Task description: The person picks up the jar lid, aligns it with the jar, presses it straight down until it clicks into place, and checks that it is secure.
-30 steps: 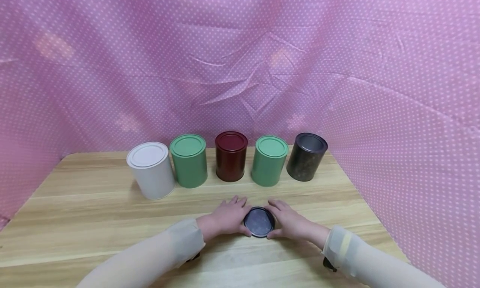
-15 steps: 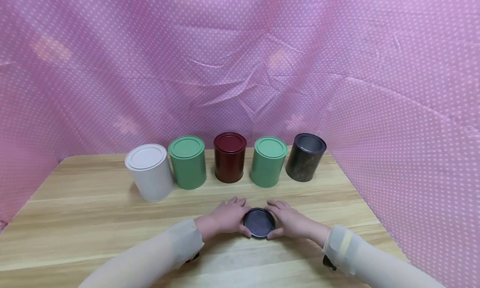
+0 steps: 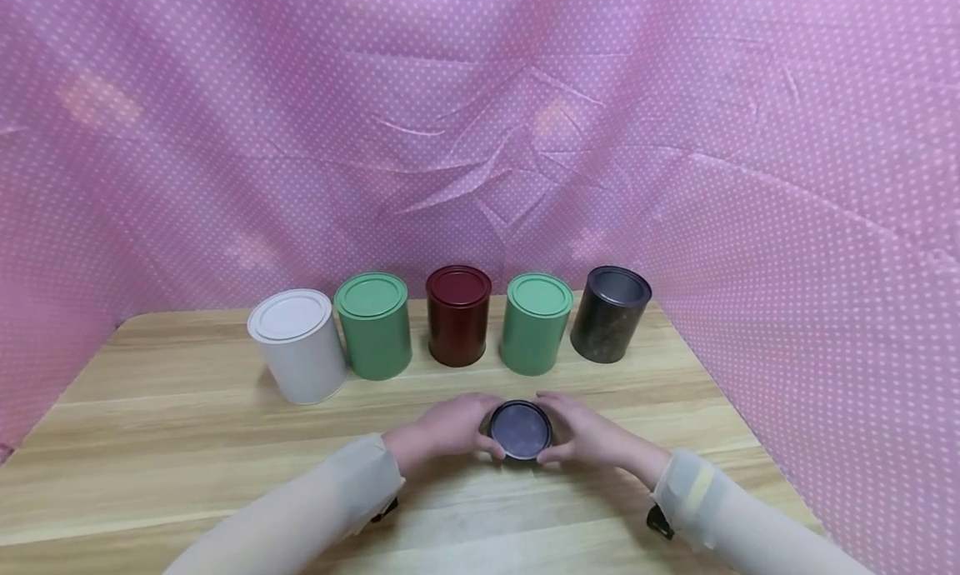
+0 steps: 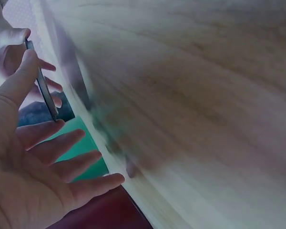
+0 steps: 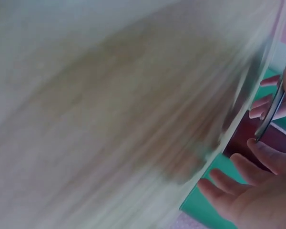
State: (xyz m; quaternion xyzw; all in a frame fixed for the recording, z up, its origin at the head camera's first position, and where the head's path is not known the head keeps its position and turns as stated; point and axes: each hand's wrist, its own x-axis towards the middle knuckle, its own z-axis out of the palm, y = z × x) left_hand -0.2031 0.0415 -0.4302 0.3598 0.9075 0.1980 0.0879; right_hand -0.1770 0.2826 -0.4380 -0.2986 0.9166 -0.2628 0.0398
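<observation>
Head view: left hand (image 3: 450,429) and right hand (image 3: 588,435) pinch the dark lid (image 3: 521,430) by opposite edges between thumb and fingers, just above the near desk (image 3: 187,442). Far right, the dark tin (image 3: 611,312) stands open, matching it.

My left hand (image 3: 450,429) and right hand (image 3: 592,437) are bare, no rings or gloves. Both my arms wear long sheer off-white sleeves (image 3: 330,508), cuffs gathered at the wrists. Pale yellow patch on the right sleeve (image 3: 693,485). Black strap bit under each wrist (image 3: 658,521).
</observation>
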